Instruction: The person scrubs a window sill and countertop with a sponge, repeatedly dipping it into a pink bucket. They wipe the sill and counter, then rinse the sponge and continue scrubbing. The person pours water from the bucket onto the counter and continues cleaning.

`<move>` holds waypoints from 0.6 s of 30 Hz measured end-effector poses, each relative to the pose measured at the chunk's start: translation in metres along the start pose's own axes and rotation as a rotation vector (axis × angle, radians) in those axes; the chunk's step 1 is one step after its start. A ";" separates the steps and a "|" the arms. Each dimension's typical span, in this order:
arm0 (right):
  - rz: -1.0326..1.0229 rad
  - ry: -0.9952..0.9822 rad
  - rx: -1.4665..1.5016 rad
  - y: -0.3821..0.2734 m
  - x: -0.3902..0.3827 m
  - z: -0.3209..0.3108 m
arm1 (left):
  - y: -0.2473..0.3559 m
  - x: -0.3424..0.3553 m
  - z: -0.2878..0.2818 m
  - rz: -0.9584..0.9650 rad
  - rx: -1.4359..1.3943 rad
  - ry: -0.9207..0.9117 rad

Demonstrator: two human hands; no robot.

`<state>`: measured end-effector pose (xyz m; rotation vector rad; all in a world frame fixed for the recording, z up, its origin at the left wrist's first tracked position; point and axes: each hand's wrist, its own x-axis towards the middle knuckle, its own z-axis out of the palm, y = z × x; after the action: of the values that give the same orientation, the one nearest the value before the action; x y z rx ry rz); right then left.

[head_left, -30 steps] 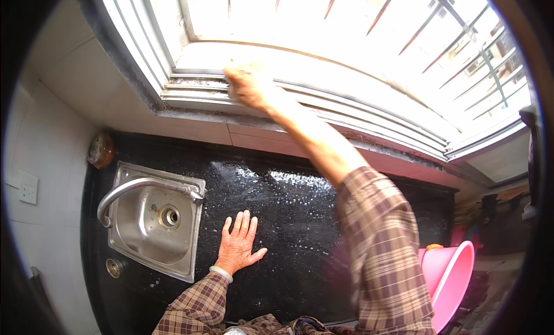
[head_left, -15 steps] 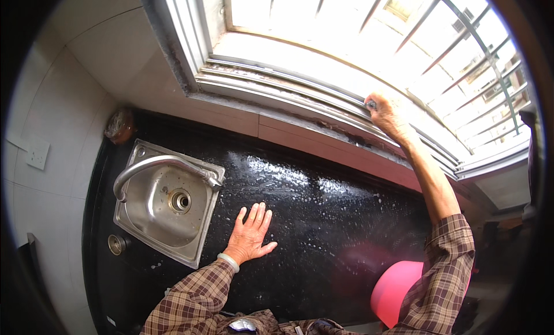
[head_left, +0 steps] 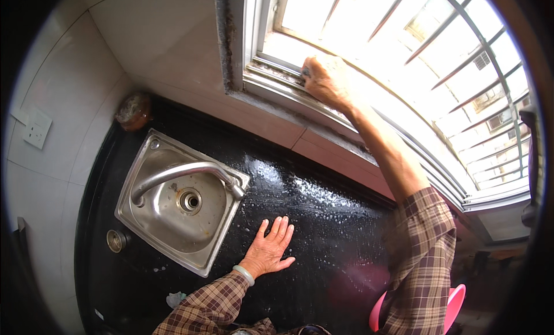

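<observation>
My left hand (head_left: 269,247) lies open on the wet black countertop (head_left: 309,231), right of the steel sink (head_left: 179,225) and its curved tap (head_left: 173,172). My right arm reaches up to the window, where my right hand (head_left: 323,78) is closed round a small greyish thing that I cannot make out, at the grimy sliding-window track (head_left: 271,76), near the left end of that track. The counter carries water drops and glossy wet patches.
A brown rounded container (head_left: 131,111) sits in the back left corner, a small metal cup-like piece (head_left: 115,240) left of the sink. A pink basin (head_left: 456,303) is partly behind my right arm. A socket (head_left: 37,128) is on the tiled wall, bars (head_left: 444,81) outside the window.
My right hand went rightward along the window track, then came back leftward. My left hand stayed spread on the counter. The view has turned slightly.
</observation>
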<state>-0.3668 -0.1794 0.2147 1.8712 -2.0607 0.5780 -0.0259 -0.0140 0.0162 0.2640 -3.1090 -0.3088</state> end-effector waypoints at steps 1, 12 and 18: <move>-0.005 -0.019 0.006 -0.007 0.012 0.005 | 0.000 0.001 0.000 0.004 0.003 0.007; 0.444 -0.073 0.462 -0.026 0.055 0.020 | -0.001 -0.002 -0.001 0.006 0.023 0.024; 0.364 -0.097 0.461 -0.009 0.034 -0.003 | -0.003 -0.004 -0.002 0.001 -0.001 0.017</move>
<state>-0.3619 -0.2083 0.2341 1.7747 -2.5217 1.1578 -0.0218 -0.0165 0.0177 0.2628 -3.0924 -0.3072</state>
